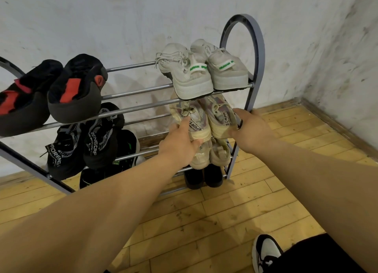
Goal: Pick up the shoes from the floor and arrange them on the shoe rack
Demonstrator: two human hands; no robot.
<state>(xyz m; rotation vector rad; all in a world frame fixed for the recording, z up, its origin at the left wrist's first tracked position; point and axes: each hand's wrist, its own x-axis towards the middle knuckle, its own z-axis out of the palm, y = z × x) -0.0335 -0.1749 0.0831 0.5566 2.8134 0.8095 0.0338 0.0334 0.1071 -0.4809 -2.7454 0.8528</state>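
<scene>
At bottom right, on the floor [204, 221]: a black-and-white shoe [266, 252], worn. Further out, left hand [180, 146] grips the heel of left beige shoe [197, 123]; right hand [249, 123] grips the heel of right beige shoe [217, 115]. Both shoes sit on the rack [258, 47], second shelf, right end, beneath the white pair [204, 72].

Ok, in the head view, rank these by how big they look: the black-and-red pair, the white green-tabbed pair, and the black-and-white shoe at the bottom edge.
1. Black-and-red pair, though nearness to the camera may inflate it.
2. White green-tabbed pair.
3. Black-and-white shoe, smallest, partly cut off.
</scene>
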